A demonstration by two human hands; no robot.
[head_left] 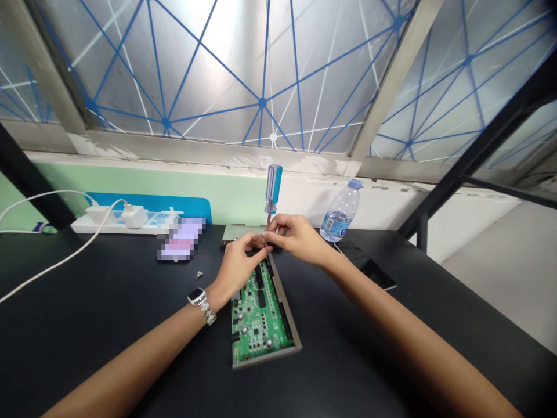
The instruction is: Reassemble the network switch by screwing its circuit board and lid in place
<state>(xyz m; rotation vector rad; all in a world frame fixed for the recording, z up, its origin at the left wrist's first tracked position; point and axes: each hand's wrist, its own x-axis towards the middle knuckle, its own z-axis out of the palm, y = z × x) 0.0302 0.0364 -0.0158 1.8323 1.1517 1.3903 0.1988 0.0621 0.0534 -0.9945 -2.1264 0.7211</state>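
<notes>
A green circuit board lies in a grey tray-like case on the black table. A screwdriver with a clear blue handle stands upright over the board's far end. My right hand pinches its metal shaft just below the handle. My left hand, with a watch on the wrist, rests on the board's far end with its fingers curled at the screwdriver's tip. A small loose screw lies on the table left of my left hand.
A water bottle stands at the back right. A dark flat device lies right of my forearm. A white power strip with chargers and white cables run along the back left. A blurred-out object sits near it.
</notes>
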